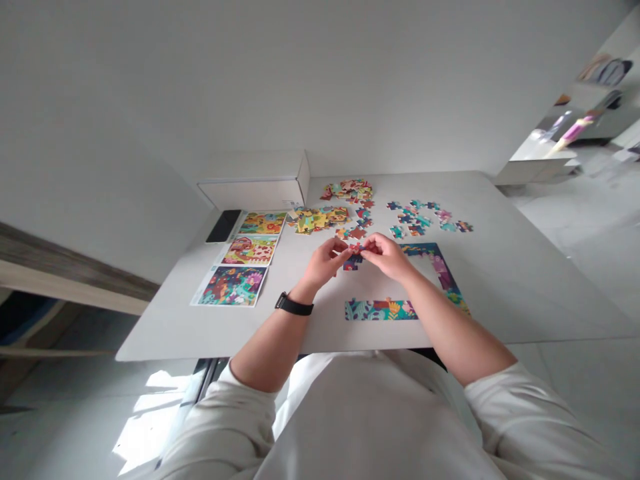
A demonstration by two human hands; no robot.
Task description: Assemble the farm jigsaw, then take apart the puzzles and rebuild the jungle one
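Note:
Between my two hands is a small red and dark-blue jigsaw puzzle piece (pixel 355 249). My left hand (pixel 324 260), with a black band on its wrist, pinches it from the left. From the other side the fingertips of my right hand (pixel 387 256) close on it. Just below the fingers lies a dark-blue and red puzzle piece (pixel 351 265); I cannot tell whether it is joined to the held one. Joined border pieces form a bottom strip (pixel 380 310) and a right side (pixel 444 272), partly hidden by my right forearm.
Loose teal and blue pieces (pixel 415 217) are scattered at the back right. A yellow pile (pixel 320 219) and a mixed pile (pixel 350 189) lie behind my hands. At left are a picture sheet (pixel 233 285), a black phone (pixel 223 226) and a white box (pixel 255 190) against the wall.

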